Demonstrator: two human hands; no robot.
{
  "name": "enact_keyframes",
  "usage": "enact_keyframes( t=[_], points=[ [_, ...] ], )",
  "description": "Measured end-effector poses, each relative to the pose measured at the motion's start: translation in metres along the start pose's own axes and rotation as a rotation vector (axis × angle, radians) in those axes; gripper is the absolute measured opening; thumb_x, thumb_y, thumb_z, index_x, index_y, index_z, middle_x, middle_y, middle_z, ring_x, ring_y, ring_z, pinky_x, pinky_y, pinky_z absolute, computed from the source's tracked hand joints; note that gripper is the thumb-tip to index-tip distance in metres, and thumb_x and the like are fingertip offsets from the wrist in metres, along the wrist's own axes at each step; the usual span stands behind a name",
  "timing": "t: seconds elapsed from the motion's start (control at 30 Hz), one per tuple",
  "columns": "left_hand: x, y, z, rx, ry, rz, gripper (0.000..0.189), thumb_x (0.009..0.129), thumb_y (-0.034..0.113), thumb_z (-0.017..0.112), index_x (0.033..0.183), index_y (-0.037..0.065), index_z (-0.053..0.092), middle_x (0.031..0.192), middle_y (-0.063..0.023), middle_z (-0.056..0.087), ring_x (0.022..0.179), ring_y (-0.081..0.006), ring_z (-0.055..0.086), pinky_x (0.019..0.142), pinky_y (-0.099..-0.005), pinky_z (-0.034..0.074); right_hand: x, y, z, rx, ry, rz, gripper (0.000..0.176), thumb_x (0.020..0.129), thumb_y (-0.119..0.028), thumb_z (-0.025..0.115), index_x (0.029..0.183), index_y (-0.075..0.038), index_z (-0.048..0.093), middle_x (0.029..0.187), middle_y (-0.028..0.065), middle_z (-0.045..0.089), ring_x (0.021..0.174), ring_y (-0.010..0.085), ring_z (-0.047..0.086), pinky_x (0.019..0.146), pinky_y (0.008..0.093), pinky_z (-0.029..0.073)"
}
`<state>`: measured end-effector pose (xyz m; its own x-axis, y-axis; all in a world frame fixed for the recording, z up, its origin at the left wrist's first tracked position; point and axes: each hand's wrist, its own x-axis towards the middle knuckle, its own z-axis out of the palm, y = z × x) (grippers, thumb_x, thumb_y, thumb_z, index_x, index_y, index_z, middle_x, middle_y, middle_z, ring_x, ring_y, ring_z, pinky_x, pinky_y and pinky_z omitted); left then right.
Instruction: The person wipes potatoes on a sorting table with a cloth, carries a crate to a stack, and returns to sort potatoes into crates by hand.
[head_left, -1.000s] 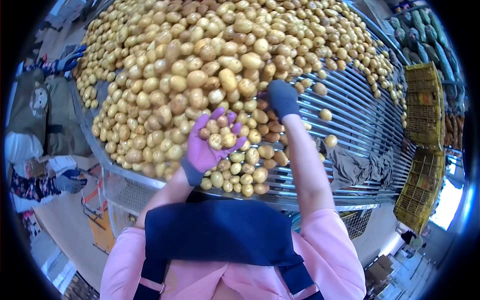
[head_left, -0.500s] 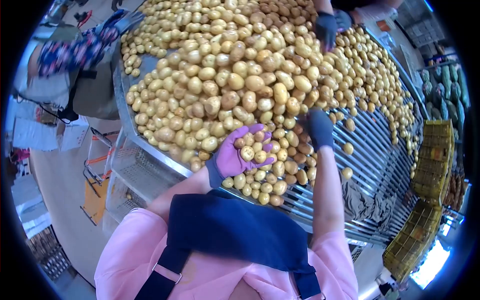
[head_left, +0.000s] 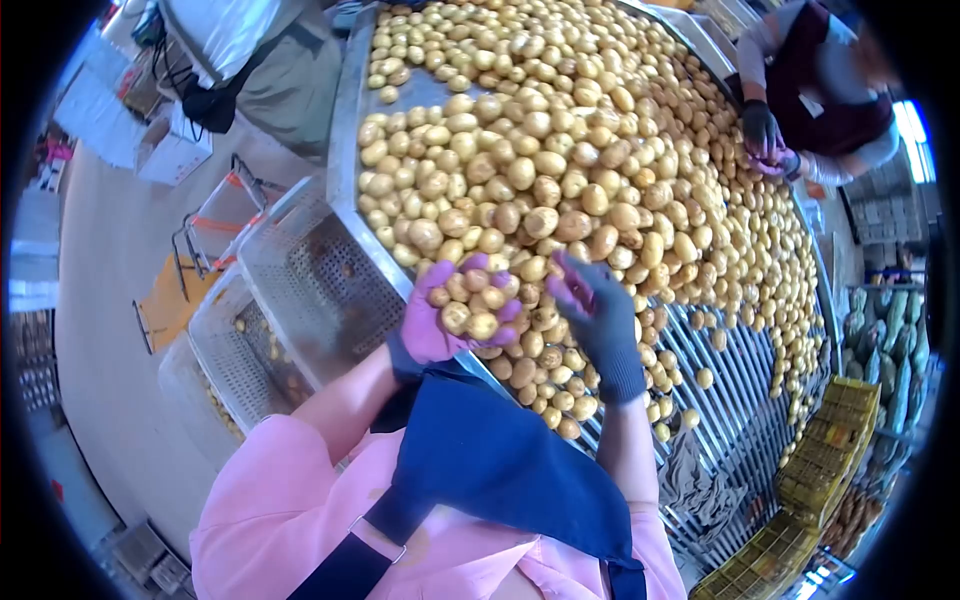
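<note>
My left hand [head_left: 428, 325], in a purple glove with a dark cuff, is cupped palm up around several small potatoes [head_left: 470, 302]. Close by on the right, my right hand [head_left: 598, 315] wears a dark grey glove with purple on the palm side. Its thumb and fingers are apart and I see nothing held in them. Beneath and between both hands lie loose small potatoes [head_left: 545, 375], at the near edge of a big heap of potatoes [head_left: 560, 165] on a metal sorting table [head_left: 348, 160].
Slatted metal bars [head_left: 725, 385] run to the right, with a grey cloth [head_left: 690, 480] on them. Perforated plastic crates [head_left: 300, 270] stand below the left edge. Yellow crates [head_left: 830, 430] are at the right. Across the table, a co-worker's gloved hands [head_left: 765, 140] are over the heap.
The view has swung left, showing more of the crates. My right hand has come back from the bars towards my left hand, which now holds more potatoes.
</note>
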<state>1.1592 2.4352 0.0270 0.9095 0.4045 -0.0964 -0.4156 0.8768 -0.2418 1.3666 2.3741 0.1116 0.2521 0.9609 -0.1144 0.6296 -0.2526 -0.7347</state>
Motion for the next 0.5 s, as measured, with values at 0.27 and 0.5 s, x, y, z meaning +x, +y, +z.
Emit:
enact_keyframes(
  t=[0.27, 0.5],
  points=[
    [-0.078, 0.036, -0.006, 0.017, 0.157, 0.385, 0.034, 0.088, 0.035, 0.05, 0.114, 0.013, 0.054, 0.122, -0.0095, 0.051, 0.119, -0.0327, 0.045, 0.101, -0.0536, 0.034, 0.084, 0.049, 0.057, -0.473, 0.07, -0.302, 0.047, 0.079, -0.025, 0.065, 0.123, -0.014, 0.052, 0.111, 0.0138, 0.059, 0.094, 0.0325, 0.06, 0.078, 0.0393, 0.049],
    [-0.149, 0.07, -0.016, -0.005, -0.089, 0.713, 0.03, 0.088, 0.033, 0.05, 0.105, 0.009, 0.053, 0.112, -0.013, 0.051, 0.116, -0.0343, 0.045, 0.099, -0.0556, 0.036, 0.007, 0.0, 0.048, 0.602, 0.078, 0.174, 0.063, 0.079, 0.001, 0.062, 0.137, -0.004, 0.036, 0.079, -0.006, 0.052, 0.053, 0.0003, 0.034, 0.044, 0.0154, 0.026]
  ],
)
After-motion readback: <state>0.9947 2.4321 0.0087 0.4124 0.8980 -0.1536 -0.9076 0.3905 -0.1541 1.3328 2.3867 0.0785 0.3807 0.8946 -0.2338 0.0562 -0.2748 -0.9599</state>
